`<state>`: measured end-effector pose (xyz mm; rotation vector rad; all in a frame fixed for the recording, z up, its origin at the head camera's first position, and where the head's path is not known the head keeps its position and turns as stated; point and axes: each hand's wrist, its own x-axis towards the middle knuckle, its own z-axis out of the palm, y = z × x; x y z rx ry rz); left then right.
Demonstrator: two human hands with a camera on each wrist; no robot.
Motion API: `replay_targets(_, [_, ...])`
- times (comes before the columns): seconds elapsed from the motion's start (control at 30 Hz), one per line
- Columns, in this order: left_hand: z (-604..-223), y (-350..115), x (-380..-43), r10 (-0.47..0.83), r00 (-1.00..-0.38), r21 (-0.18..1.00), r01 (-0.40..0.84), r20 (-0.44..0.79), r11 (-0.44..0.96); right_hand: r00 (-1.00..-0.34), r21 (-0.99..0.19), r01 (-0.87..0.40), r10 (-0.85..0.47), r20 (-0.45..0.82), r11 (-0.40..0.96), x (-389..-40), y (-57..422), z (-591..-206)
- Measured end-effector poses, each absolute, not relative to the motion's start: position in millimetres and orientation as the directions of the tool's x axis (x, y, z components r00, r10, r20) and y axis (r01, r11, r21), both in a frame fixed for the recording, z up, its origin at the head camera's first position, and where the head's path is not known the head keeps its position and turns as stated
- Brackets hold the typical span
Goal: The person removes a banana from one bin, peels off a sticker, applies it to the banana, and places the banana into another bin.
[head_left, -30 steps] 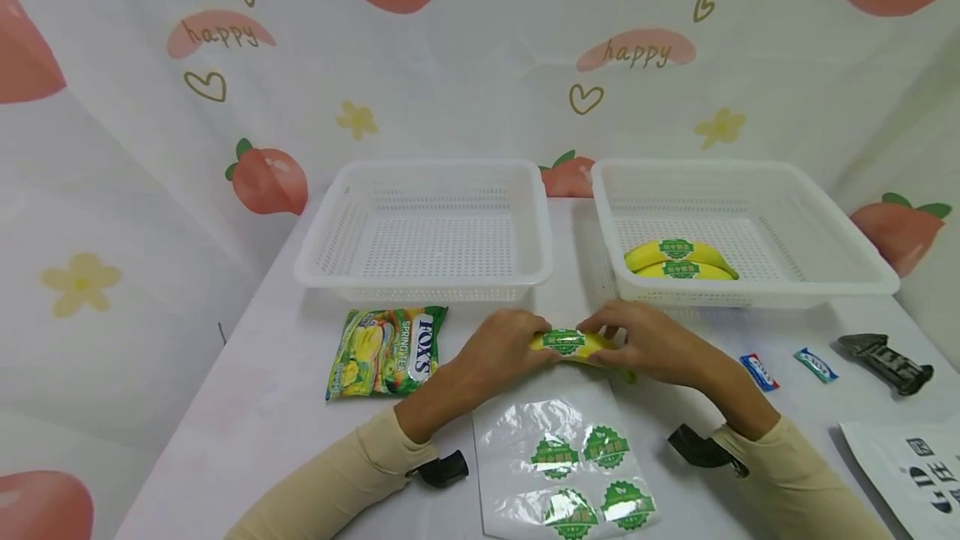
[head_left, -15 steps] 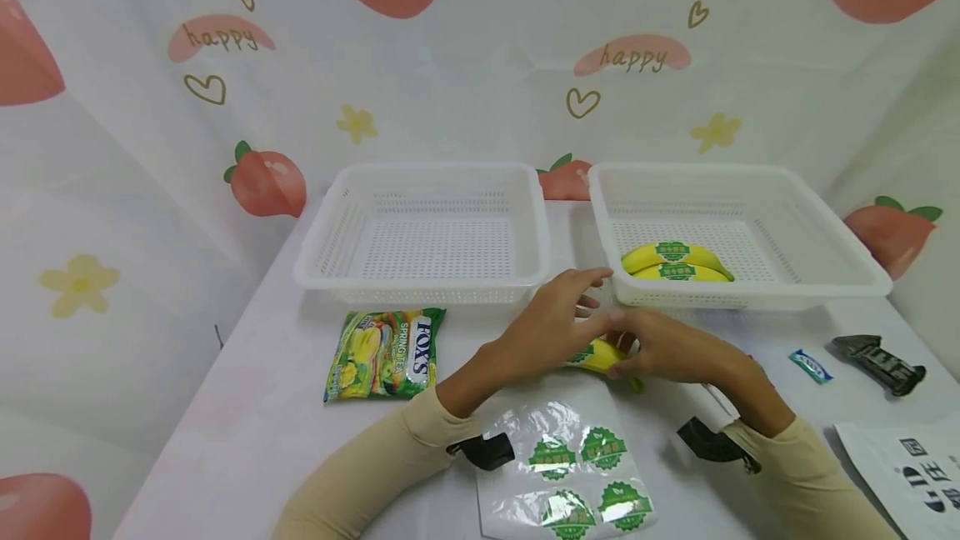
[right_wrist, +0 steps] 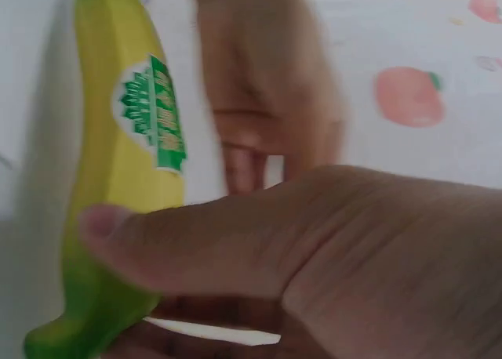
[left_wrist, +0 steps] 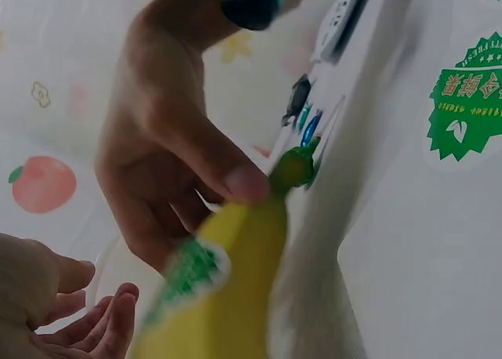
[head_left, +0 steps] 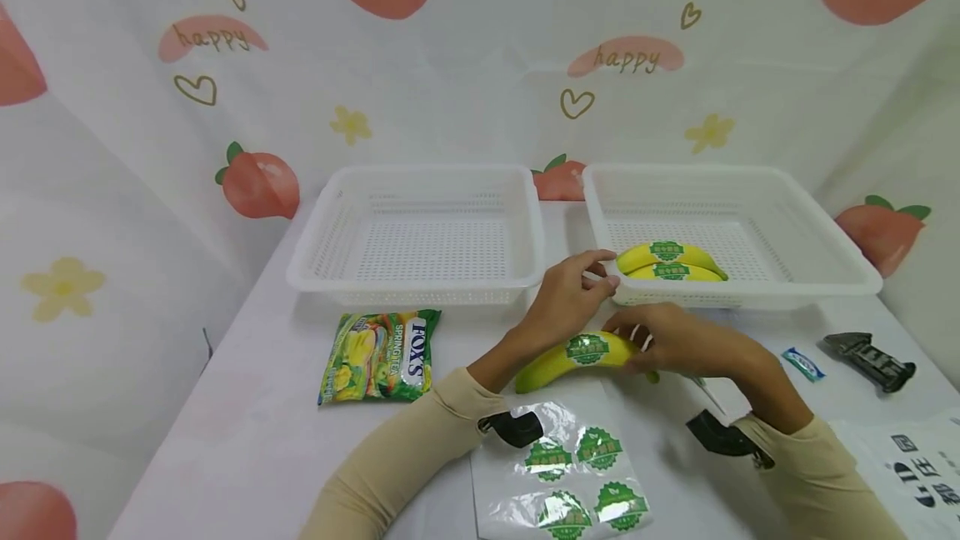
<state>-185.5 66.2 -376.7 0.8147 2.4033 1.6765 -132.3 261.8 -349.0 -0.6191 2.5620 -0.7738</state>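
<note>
A yellow banana (head_left: pixel 555 367) with a round green sticker (head_left: pixel 587 348) lies slantwise in front of the baskets, over the top edge of a sticker sheet. My right hand (head_left: pixel 678 340) grips its greenish stem end, the thumb (right_wrist: pixel 118 230) along one side and the fingers on the other. The left hand (head_left: pixel 564 300) is off the banana, beyond it, fingers loosely bent with nothing between them. Its fingertips overlap the near left corner of the right white basket (head_left: pixel 757 290), where several stickered bananas (head_left: pixel 678 254) lie.
A second white basket (head_left: pixel 420 283) stands at the back left, a green FOX'S candy bag (head_left: pixel 380 357) before it. The sheet with green stickers (head_left: pixel 517 515) lies in front. Rightward are a small wrapped candy (head_left: pixel 803 364), a black packet (head_left: pixel 870 361) and a white bag (head_left: pixel 907 473).
My left hand has let go of the banana and moved forward and right to the right basket's corner. The right hand keeps its grip near the stem, and the banana now shows nearly whole.
</note>
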Motion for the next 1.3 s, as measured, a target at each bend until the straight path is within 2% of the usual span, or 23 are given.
replay_targets(0.23, [-377.8,67.9,-186.5,0.455,-0.86,0.905,0.363,0.233,0.223,-0.873,-0.564,-0.19,-0.401,-0.278,0.804,-114.9,300.9,-310.7])
replay_targets(0.47, [-378.2,68.5,-186.7,0.443,-0.864,0.893,0.375,0.239,0.251,-0.945,-0.474,-0.215,-0.304,-0.119,0.854,-115.6,340.9,-276.6])
replay_targets(0.67, [-379.6,67.2,-187.1,0.449,-0.858,0.89,0.386,0.249,0.243,-0.97,-0.426,-0.172,-0.228,-0.082,0.888,-146.5,358.1,-253.5])
replay_targets(0.87, [-380.3,66.9,-187.9,0.47,-0.849,0.902,0.375,0.241,0.215,-0.973,-0.383,-0.171,-0.218,-0.083,0.908,-189.0,368.4,-244.4])
replay_targets(1.3, [-381.6,69.5,-187.6,0.481,-0.844,0.915,0.361,0.237,0.181,-0.946,-0.379,-0.081,-0.191,-0.263,0.922,-252.7,393.3,-270.4])
